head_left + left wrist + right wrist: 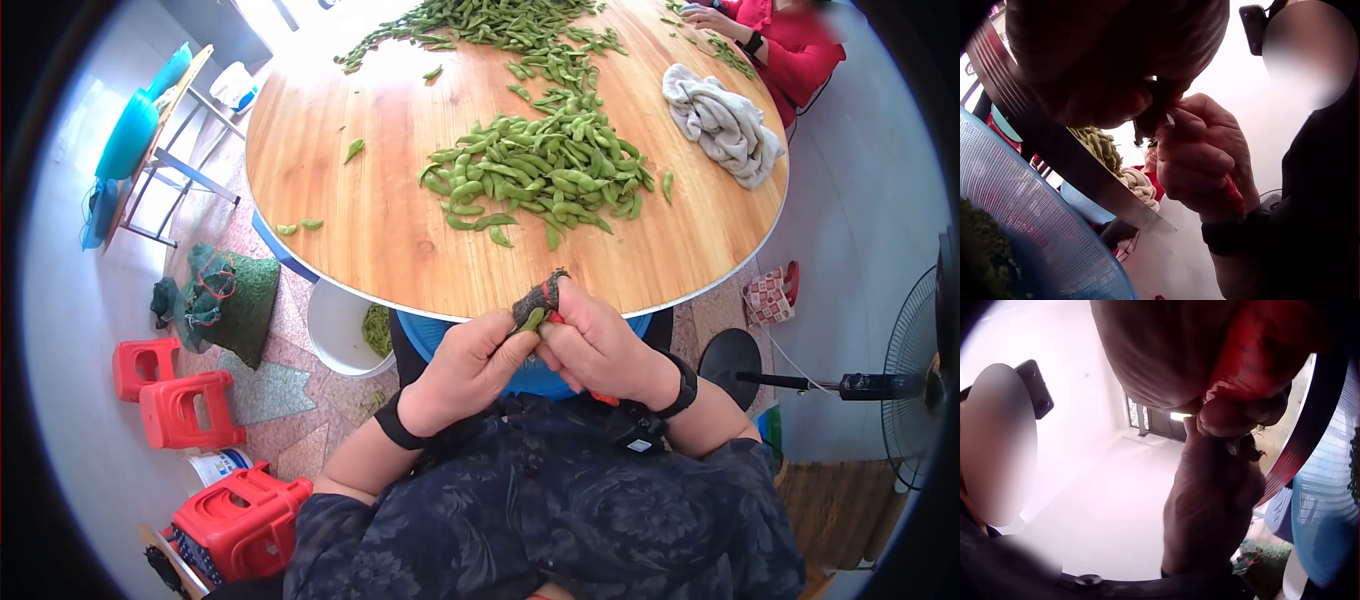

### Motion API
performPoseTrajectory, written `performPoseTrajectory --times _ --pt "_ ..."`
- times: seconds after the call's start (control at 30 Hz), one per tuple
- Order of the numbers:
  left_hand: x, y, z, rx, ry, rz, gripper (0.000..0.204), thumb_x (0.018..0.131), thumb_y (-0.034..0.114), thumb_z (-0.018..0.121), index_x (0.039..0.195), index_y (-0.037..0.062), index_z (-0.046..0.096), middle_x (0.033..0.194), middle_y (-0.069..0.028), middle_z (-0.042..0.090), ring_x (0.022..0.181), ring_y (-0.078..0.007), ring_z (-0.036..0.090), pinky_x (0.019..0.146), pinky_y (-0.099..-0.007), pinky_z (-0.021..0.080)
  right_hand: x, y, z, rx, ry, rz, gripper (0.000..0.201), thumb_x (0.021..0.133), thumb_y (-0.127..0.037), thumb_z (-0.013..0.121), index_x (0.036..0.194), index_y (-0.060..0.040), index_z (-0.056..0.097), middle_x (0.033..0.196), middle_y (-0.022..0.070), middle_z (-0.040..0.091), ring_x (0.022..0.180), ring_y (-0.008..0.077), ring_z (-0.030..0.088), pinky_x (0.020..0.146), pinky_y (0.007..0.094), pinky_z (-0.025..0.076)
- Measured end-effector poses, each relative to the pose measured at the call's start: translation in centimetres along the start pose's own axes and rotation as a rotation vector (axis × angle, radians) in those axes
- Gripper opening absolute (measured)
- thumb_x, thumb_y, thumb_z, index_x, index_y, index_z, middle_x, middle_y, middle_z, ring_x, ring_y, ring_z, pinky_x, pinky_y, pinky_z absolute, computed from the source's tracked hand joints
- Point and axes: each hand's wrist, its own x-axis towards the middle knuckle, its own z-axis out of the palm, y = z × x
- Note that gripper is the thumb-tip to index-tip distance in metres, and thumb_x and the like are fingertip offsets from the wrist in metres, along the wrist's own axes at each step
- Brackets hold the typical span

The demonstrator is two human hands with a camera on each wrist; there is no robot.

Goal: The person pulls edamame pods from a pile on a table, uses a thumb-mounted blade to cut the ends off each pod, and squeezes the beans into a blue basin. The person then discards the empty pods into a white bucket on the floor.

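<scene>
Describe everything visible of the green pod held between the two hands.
The pod is a green bean pod like those in the pile on the round wooden table. Only a short stretch shows; the rest is hidden by fingers. The left hand pinches it from below-left, the right hand from the right, its thumb wearing a dark fabric cover. It is held just off the table edge, above the lap.

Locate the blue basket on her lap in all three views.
Head: blue basket peeks out under the table edge, mostly hidden behind the hands.
Left wrist: fills the lower left, greens inside.
Right wrist: far right edge.
Shared landmark: the round table's rim.
</scene>
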Motion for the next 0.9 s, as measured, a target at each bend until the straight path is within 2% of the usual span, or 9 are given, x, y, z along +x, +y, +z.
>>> performPoseTrajectory --times 0.1,0.23,0.3,0.4,0.5,0.67,0.77,0.83,0.9 --pt "0.0 0.4 -0.4 0.326 -0.007 0.195 0.014 0.096 0.009 0.055 0.088 -0.0022 0.055 0.067 -0.0003 0.051 0.061 -0.0115 0.049 0.057 -0.0306 0.043 0.4 1.4 0.2 -0.196 0.097 -0.16 0.008 0.088 -0.007 0.044 0.093 -0.0005 0.044 0.065 0.0074 0.052 0.054 0.0179 0.053 0.05 0.0333 0.043" --pt "-0.3 0.3 -0.8 0.328 -0.054 0.192 0.02 0.096 0.014 0.057 0.084 -0.0013 0.056 0.067 -0.0069 0.05 0.06 -0.0167 0.052 0.055 -0.0329 0.043 0.1 2.5 -0.1 -0.527 0.1 -0.318 0.011 0.088 -0.006 0.045 0.095 0.0008 0.043 0.064 0.0108 0.051 0.056 0.0237 0.055 0.053 0.0379 0.045" --pt "-0.5 0.4 -1.0 -0.347 -0.237 -0.182 0.022 0.099 0.019 0.052 0.091 -0.0009 0.06 0.065 -0.0004 0.048 0.058 -0.0129 0.05 0.054 -0.0303 0.041 -0.2 1.1 -0.2 -0.358 0.02 -0.24 0.009 0.088 -0.005 0.044 0.095 0.0002 0.043 0.063 0.0094 0.051 0.054 0.0216 0.055 0.051 0.0358 0.044" --pt "-0.4 -0.3 -1.4 -0.766 -0.319 -0.482 0.025 0.098 0.026 0.052 0.091 0.0028 0.059 0.064 -0.0006 0.053 0.052 -0.0103 0.048 0.05 -0.0247 0.036 -0.3 0.6 -0.4 -0.023 -0.102 -0.084 0.008 0.09 -0.004 0.04 0.095 -0.0013 0.044 0.063 0.0062 0.051 0.048 0.0163 0.052 0.045 0.0298 0.042" --pt "-0.4 -2.6 -0.3 -1.295 -0.409 -0.529 0.036 0.096 0.037 0.055 0.1 0.0015 0.06 0.063 -0.0012 0.055 0.048 -0.0104 0.047 0.05 -0.0247 0.036 0.1 0.6 -0.4 0.242 -0.145 0.058 0.012 0.091 -0.004 0.036 0.096 -0.0031 0.047 0.063 0.0032 0.051 0.041 0.0105 0.047 0.039 0.0232 0.038" --pt "-0.7 -3.1 0.4 -1.307 -0.435 -0.577 0.047 0.095 0.048 0.052 0.101 0.002 0.061 0.064 -0.0015 0.057 0.047 -0.0108 0.046 0.051 -0.0242 0.036 0.2 0.9 -0.9 0.601 -0.177 0.28 0.014 0.092 -0.005 0.037 0.098 -0.0052 0.05 0.063 0.0019 0.051 0.039 0.008 0.044 0.035 0.0212 0.036" --pt "-0.7 -2.0 -0.1 -1.002 -0.367 -0.485 0.04 0.095 0.04 0.056 0.096 0.0007 0.062 0.064 -0.0013 0.058 0.05 -0.0132 0.051 0.051 -0.0272 0.039 0.2 0.9 -1.0 0.653 -0.174 0.323 0.011 0.092 -0.007 0.041 0.097 -0.0066 0.051 0.064 0.0012 0.051 0.04 0.0076 0.044 0.035 0.0217 0.037" --pt "0.3 0.9 0.0 0.086 -0.111 -0.115 0.025 0.092 0.025 0.062 0.087 0.0001 0.059 0.062 -0.0067 0.056 0.052 -0.0212 0.054 0.05 -0.033 0.041 0.4 1.3 -0.9 0.391 -0.065 0.282 0.009 0.092 -0.012 0.044 0.096 -0.0073 0.051 0.064 0.0009 0.051 0.042 0.008 0.047 0.036 0.0218 0.038" --pt "0.4 2.6 0.0 0.422 0.011 -0.06 0.021 0.087 0.016 0.067 0.082 -0.0006 0.055 0.063 -0.0157 0.052 0.058 -0.0264 0.059 0.053 -0.0367 0.044 0.0 1.6 -0.6 0.261 0.009 0.197 0.01 0.093 -0.017 0.046 0.094 -0.0075 0.05 0.065 0.0003 0.052 0.044 0.0073 0.049 0.038 0.0219 0.039"
